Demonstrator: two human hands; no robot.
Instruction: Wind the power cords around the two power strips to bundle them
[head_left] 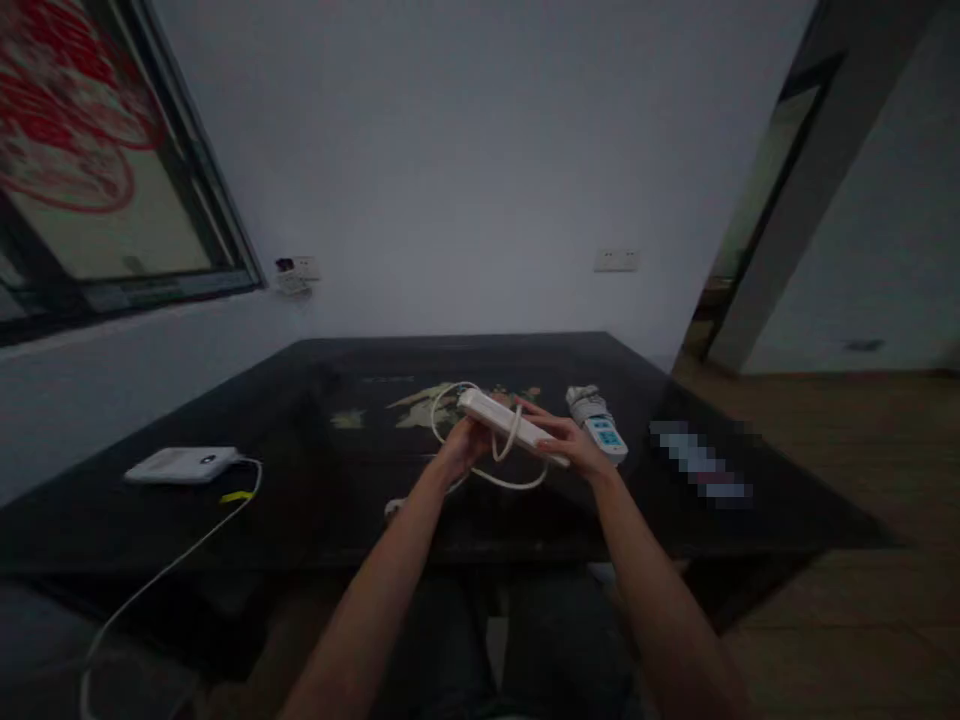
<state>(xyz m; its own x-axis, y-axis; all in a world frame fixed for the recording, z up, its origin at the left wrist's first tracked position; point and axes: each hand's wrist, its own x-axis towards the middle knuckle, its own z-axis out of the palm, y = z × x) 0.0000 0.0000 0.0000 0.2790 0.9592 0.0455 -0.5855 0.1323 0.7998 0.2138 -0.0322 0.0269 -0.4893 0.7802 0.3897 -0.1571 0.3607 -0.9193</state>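
Note:
Both hands hold a white power strip (495,412) above the dark table, tilted with its right end lower. My left hand (465,445) is closed around the left part, near the end where the cord leaves. At the right part, my right hand (566,443) grips it with fingers over the upper side. The white cord (511,486) loops around the strip's middle and hangs in loose curves below and to the left. A white plug-like end (393,508) lies beside my left forearm. Just right of my right hand lies a second power strip (606,437) with blue sockets and a bundled cord.
A white device (182,464) with a long cable rests at the table's left, near a yellow strip (237,497). A pixelated object (697,460) lies on the right. Wall sockets (616,260) are behind the table (330,520); a window stands at left.

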